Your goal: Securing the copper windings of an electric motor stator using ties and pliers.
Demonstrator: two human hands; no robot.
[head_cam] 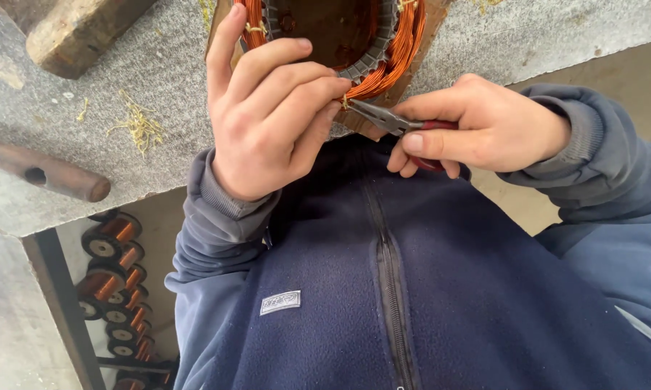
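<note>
pliers (383, 120) in the right hand (477, 130), red handles clenched in the palm, thin nose pointing across toward the left fingertips. left hand (267, 115) is curled, fingers pressed onto the near rim of the stator (340, 43) — pinching or steadying the copper winding (387, 72), can't tell if it actually grips a single strand. stator sits on the grey bench (159, 87) just beyond both hands, partly cut off by the top of the frame; its grey slotted core rings a dark bore, orange coil bulging over the edge right above the plier tips.

judgement on doing this well: keep the plier tips light on the wire, since enamel on the copper likely scrapes easily and a nick could short the coil. left fingers should hold the bundle flat beside the tips so only the one strand or tie moves. pull along the curve of the coil, not away from it — a hard tug could drag neighbouring turns out of the slots.

left of the left hand: wooden handle (47, 170) lying on the bench, a wood block (80, 29) further out, yellowish thread scraps (137, 126) between. below that hand, under the bench, a row of copper wire spools (112, 267). blue fleece jacket (383, 289) fills the space beneath both hands.
</note>
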